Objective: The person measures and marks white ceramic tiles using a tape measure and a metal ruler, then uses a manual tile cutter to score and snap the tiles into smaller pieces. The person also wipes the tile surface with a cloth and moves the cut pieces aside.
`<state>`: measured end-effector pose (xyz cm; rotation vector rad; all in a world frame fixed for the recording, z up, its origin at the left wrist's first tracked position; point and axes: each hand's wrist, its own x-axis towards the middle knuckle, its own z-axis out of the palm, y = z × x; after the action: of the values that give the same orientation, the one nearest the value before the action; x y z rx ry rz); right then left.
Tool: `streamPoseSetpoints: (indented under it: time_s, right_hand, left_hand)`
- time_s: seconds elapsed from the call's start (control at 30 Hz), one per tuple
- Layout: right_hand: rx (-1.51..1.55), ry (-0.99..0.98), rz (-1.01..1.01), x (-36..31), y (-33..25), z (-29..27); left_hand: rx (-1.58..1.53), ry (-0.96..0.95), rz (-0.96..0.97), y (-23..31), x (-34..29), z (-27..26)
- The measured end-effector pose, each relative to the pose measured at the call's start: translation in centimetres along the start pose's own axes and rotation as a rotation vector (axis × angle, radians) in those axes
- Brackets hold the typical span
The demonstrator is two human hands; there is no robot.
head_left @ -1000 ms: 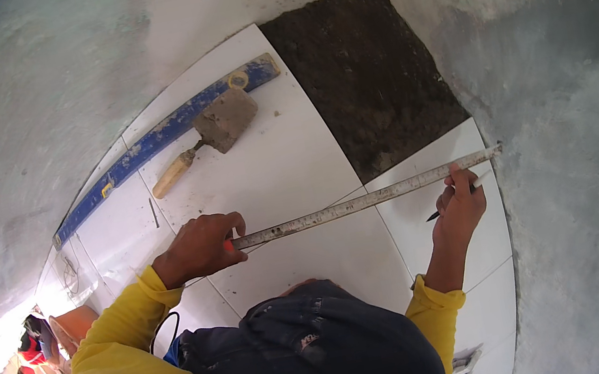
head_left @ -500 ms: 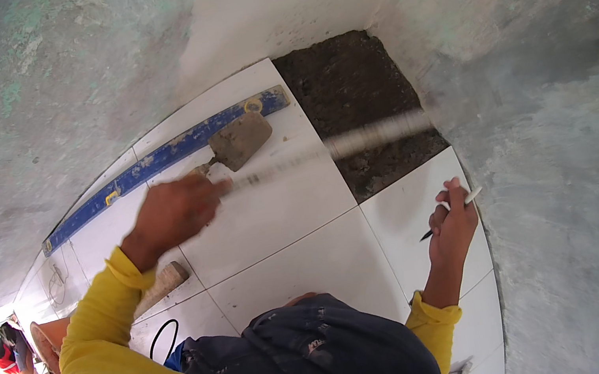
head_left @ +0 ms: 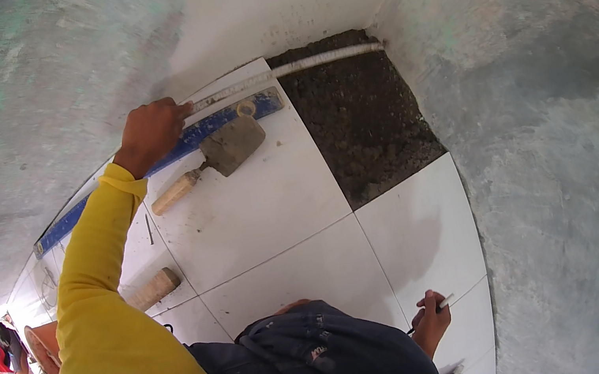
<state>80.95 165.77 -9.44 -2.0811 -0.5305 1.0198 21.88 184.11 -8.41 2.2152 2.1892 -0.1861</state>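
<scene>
Two plastered walls, the left wall (head_left: 74, 90) and the right wall (head_left: 548, 143), both grey and patchy with greenish staining, enclose the work area and meet a floor of white tiles (head_left: 260, 190) with thin dark joints and scattered specks. In the far corner, a square patch of dark, rough bed (head_left: 352, 121) lies untiled. A blue level (head_left: 201, 131), spattered with mortar, rests along the left wall. The measuring tape (head_left: 329, 59) extends across the patch's far portion, its far end near the right wall; contact there cannot be determined. Beside the level lies a mortar-coated trowel (head_left: 232, 147). The left hand (head_left: 150, 135) is closed around the tape's near end. The right hand (head_left: 431, 318), low over the right-hand tiles, grips a pale pen (head_left: 445, 301). A thin dark rod (head_left: 149, 230) lies left of the trowel.
</scene>
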Motion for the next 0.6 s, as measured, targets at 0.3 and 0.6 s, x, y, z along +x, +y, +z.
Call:
streamPoseSetpoints:
  time_s: [0.3,0.6]
  right_hand:
    - [-0.045,0.084,0.058,-0.2,3.6,-4.2]
    - [-0.144,0.078,0.076,-0.1,3.3,-2.9]
  left_hand:
    - [-0.002,0.031,-0.092,0.2,2.3,1.9]
    - [0.051,0.033,-0.092,-0.4,3.6,4.2]
